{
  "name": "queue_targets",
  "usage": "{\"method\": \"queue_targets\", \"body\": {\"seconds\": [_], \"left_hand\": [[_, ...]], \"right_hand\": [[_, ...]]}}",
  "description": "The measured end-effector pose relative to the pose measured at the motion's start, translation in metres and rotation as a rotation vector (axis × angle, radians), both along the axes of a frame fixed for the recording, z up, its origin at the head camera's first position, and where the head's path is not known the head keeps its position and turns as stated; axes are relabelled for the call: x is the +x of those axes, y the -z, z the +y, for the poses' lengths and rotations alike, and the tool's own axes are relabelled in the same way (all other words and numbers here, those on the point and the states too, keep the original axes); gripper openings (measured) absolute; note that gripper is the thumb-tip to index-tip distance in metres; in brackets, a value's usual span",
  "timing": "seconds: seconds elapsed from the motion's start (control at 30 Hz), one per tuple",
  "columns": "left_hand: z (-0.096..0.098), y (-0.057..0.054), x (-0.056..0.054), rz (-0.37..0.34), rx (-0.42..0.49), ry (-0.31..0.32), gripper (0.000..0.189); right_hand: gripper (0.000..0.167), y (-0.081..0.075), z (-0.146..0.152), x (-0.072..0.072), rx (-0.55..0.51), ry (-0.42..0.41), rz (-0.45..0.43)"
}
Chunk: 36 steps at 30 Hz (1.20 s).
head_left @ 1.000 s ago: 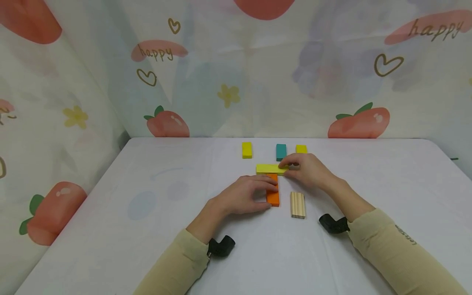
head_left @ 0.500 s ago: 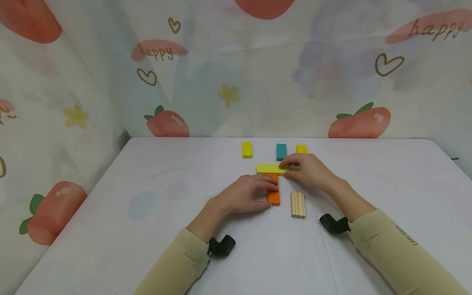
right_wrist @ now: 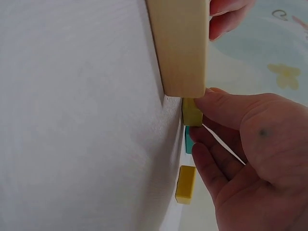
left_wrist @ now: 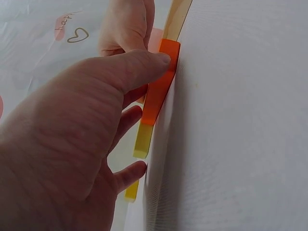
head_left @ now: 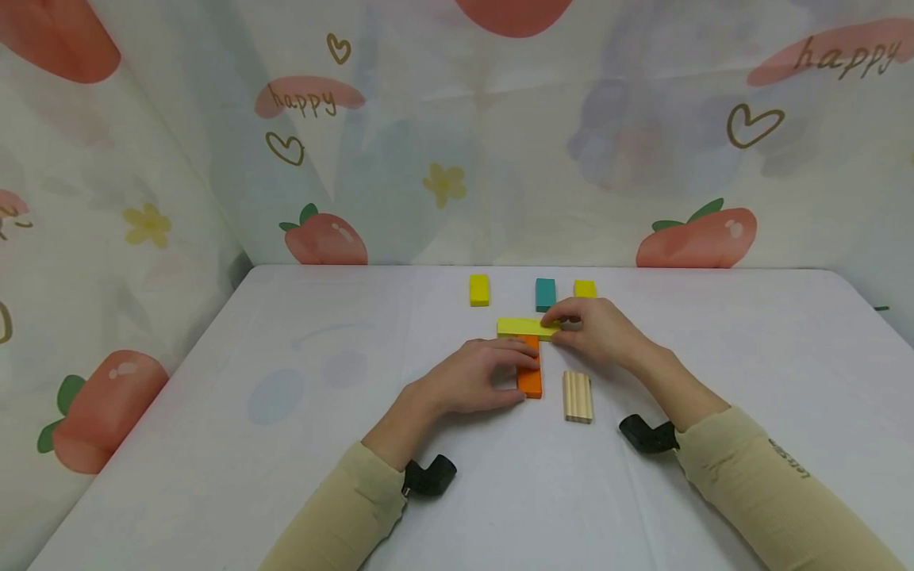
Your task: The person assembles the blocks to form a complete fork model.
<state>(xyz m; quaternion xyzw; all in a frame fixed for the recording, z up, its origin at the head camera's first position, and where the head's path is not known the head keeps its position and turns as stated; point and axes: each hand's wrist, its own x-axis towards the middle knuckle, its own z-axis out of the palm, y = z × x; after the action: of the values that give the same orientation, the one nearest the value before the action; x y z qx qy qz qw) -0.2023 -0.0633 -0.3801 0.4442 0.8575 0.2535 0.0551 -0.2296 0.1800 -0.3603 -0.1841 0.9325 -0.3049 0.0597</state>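
An orange block (head_left: 529, 385) lies lengthwise on the white table, its far end meeting a yellow-green block (head_left: 520, 326) that lies crosswise, so the two form a T. My left hand (head_left: 471, 377) grips the orange block, thumb at its near end and fingers over its top; the left wrist view shows the thumb (left_wrist: 156, 62) on the orange surface. With thumb and fingers my right hand (head_left: 600, 333) pinches the right end of the yellow-green block. Its fingers cover that end in the head view.
Wooden blocks in natural colour (head_left: 577, 396) lie side by side right of the orange block. Farther back are a yellow block (head_left: 479, 290), a teal block (head_left: 546, 294) and another yellow block (head_left: 584, 289), close to my right hand. A printed cloth (head_left: 500, 159) hangs behind the table.
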Motion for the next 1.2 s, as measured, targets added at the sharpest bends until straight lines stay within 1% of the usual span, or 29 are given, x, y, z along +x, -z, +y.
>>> {"method": "queue_targets", "body": {"seconds": [0.37, 0.73, 1.2], "left_hand": [[0.0001, 0.0009, -0.0002, -0.007, -0.008, -0.004, 0.04], [-0.0003, 0.0006, 0.0002, -0.03, -0.006, -0.011, 0.041], [0.0003, 0.0003, -0.0001, -0.027, -0.005, -0.009, 0.041]], "right_hand": [[0.026, 0.0001, 0.0008, 0.0004, 0.005, 0.001, -0.008], [0.026, -0.0002, 0.0009, 0.0002, 0.002, -0.001, -0.011], [0.026, -0.0002, 0.0015, -0.0003, -0.009, -0.001, -0.02]]}}
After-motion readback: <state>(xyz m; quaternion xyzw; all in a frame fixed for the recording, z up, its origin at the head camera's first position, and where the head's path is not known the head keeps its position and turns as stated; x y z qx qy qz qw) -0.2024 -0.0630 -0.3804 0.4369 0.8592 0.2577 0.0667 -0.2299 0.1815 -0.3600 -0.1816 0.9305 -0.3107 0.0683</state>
